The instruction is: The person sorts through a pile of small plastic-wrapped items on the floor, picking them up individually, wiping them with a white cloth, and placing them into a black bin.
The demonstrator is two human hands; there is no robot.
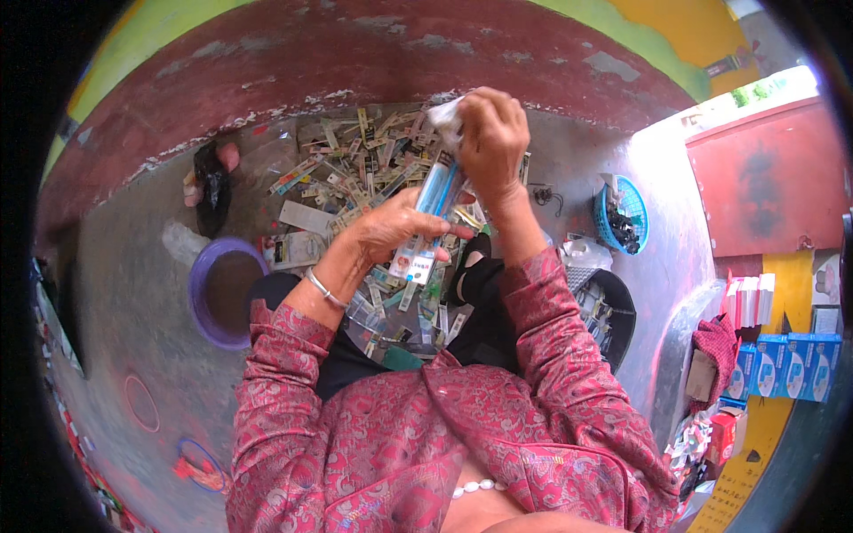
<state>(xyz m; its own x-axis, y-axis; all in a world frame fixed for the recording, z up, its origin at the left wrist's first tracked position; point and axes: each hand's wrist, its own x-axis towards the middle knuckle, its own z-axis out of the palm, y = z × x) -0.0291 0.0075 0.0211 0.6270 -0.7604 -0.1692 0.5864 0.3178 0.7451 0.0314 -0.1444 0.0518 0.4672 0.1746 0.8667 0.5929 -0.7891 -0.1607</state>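
**Holding a slim blue packet (435,188) above a messy floor (151,329)**

Going left to right. Can see a purple basin (196,302) on the floor, near a black bag (211,182). Then comes a wide scatter of small flat packs (369,164) below the wall, way too jumbled to count.

Next, get to the left grip (391,222), curled nearly closed around the slim blue packet, thumb across the front, fingers behind. Up in the air over the scatter, tilted, top end leaning right.

Would guess light, fairly stiff lengthwise and a bit slippery, thanks to the shiny clear wrap. Probably bends or cracks if squeezed hard, so best taken mid-length, thumb on the flat face and fingers underneath.

Then find the right grip (493,133), bunched closed by the packet's upper end, apparently pinching a crumpled white wad (447,118). Can't tell cloth from plastic, or touching from merely close.

Further right, spot a blue basket (641,209) and a row of blue boxes (791,366).

As for labels: can make out a white panel (410,266) low on the packet, with a small picture and dark characters. Too tiny to read properly. On the boxes, just blue-and-white print.
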